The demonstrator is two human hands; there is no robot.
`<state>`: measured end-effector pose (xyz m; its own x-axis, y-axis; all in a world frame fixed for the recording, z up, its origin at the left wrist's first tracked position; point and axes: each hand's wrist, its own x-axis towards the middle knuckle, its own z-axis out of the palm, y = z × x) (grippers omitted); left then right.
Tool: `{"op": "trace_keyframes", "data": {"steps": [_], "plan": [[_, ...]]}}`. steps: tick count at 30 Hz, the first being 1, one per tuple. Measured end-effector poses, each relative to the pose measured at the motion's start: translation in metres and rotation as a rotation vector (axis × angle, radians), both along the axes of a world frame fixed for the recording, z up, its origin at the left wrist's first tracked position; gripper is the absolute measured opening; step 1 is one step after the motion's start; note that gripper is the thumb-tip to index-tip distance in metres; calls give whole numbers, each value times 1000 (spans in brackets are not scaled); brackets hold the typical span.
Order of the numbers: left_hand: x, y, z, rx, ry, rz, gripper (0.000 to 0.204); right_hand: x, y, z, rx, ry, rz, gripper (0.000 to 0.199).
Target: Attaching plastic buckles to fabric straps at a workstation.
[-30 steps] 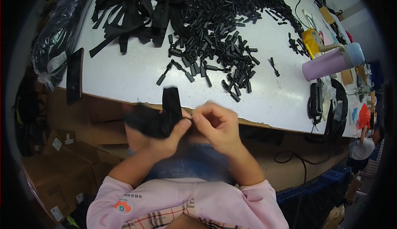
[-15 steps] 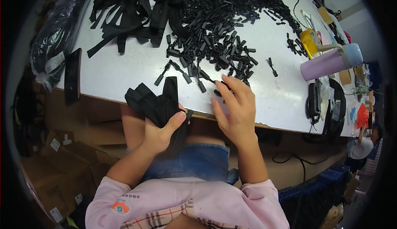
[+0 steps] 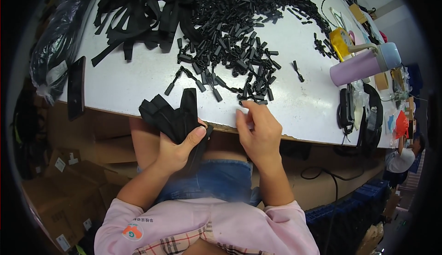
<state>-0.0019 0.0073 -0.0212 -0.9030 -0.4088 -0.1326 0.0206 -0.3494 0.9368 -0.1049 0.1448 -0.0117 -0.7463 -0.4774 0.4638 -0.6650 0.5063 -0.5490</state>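
Observation:
My left hand (image 3: 177, 149) grips a bundle of black webbing straps (image 3: 172, 114) at the white table's front edge (image 3: 138, 82), thumb pressed over the bundle. My right hand (image 3: 258, 128) reaches forward onto the table, fingertips at the near fringe of a big heap of small black plastic clips (image 3: 230, 38). The fingers are loosely curled and I cannot see anything held between them. A pile of loose black straps (image 3: 138, 11) lies at the far left of the table.
A lilac flask (image 3: 363, 64) lies at the right beside a yellow tape dispenser (image 3: 343, 43). A black pouch and cables (image 3: 361, 110) sit near the right front edge. A dark plastic bag (image 3: 57, 48) and a flat black bar (image 3: 76, 87) lie left. Cardboard boxes (image 3: 60, 181) stand below.
My hands were together below the table edge working the straps. The right hand has let go and reached up to the clips, while the left lifted the bundle to the edge.

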Motion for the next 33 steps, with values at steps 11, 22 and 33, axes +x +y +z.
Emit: {"op": "trace_keyframes", "data": {"steps": [11,22,33], "plan": [[2,-2,6,16,-13,-8,12,-15,-3,15,332,-60,93,11],[-2,1,9,35,-51,-44,12,-22,7,16,-1013,-1135,180,14],[-6,5,6,31,40,-58,14,18,-7,14,-308,-367,379,23]]}}
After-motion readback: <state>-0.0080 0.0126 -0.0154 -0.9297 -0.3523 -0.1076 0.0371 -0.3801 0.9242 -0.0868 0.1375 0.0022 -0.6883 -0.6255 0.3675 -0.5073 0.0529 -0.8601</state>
